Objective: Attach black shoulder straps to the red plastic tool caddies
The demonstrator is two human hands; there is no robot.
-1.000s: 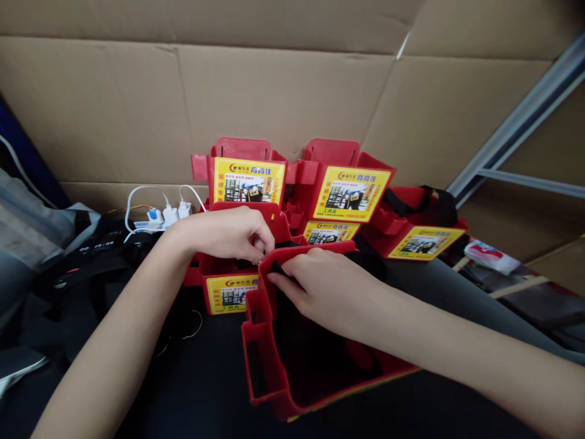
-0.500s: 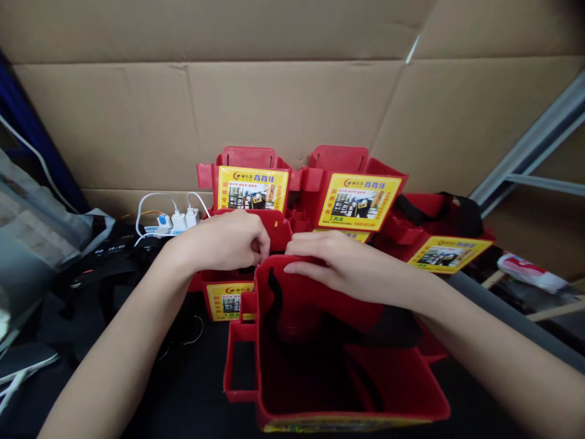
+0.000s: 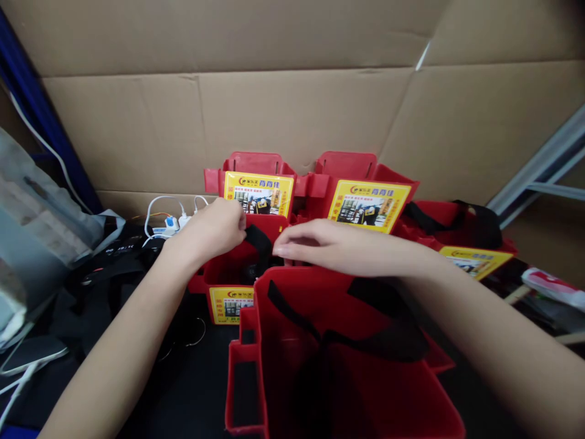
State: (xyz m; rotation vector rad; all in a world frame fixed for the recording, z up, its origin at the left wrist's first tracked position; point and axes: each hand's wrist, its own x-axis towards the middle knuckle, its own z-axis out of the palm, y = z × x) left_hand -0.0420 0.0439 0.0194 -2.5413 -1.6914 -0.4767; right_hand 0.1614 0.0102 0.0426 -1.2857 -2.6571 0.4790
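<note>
The near red plastic tool box [image 3: 393, 390] stands open towards me, with a black strap [image 3: 292, 317] running across its inside. My left hand [image 3: 214, 228] is closed in a pinch on a black strap end [image 3: 259, 241] beyond the box's back panel. My right hand [image 3: 315, 244] is held just above that panel's top edge, its thumb and fingers drawn together close to the strap. What sits between its fingertips is hidden. Right behind is another red tool box [image 3: 223, 268] with a yellow label, partly covered by the near box and my left hand.
Labelled red tool boxes stand against the cardboard wall [image 3: 301, 116], among them a left one [image 3: 256, 163] and a middle one [image 3: 347, 164]. A further box [image 3: 491, 244] with black straps is at right. White plugs [image 3: 171, 224] and dark bags [image 3: 105, 292] lie left; a metal frame [image 3: 539, 164] stands right.
My left hand has drawn the strap end up and left, away from the panel. My right hand has risen off the panel's edge. The near box sits tipped more towards me.
</note>
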